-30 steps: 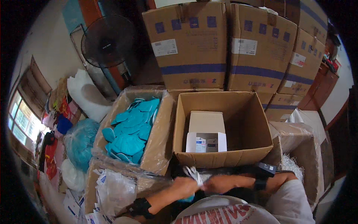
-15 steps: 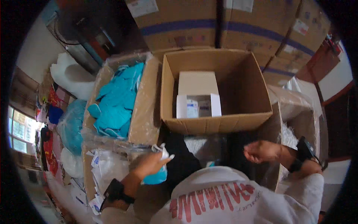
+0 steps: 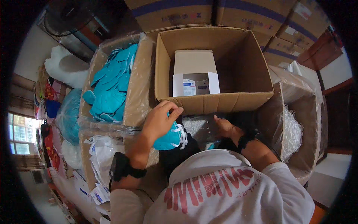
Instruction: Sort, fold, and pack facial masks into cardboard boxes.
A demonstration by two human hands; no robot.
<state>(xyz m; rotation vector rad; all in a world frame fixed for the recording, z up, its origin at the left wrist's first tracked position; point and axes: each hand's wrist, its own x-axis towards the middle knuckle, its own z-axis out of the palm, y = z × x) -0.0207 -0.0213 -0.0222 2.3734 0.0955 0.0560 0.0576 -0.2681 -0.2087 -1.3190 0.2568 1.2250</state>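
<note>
My left hand [image 3: 161,120] is closed around a teal cup-shaped face mask [image 3: 168,139] with white elastic straps bunched at its right side. It is just in front of the near left corner of a large open cardboard box [image 3: 214,105]. My right hand [image 3: 225,128] is to the right, before the same box, with its fingers stretched out and nothing visible in it; part of the fingers is hard to see. Inside the box stands a smaller white carton [image 3: 194,61] with its flaps open and printed packets [image 3: 189,87] showing. A heap of teal masks [image 3: 112,82] fills the plastic-lined box on the left.
A lined box with white elastic straps [image 3: 292,134] stands at the right. Flat white printed packets [image 3: 100,160] lie in a box at the lower left. Stacked cartons [image 3: 253,18] rise behind. A bag of teal things [image 3: 69,117] is at the far left.
My left hand has moved up and right with the mask, toward the large box. My right hand has moved left, its fingers now extended. The view has tilted downward.
</note>
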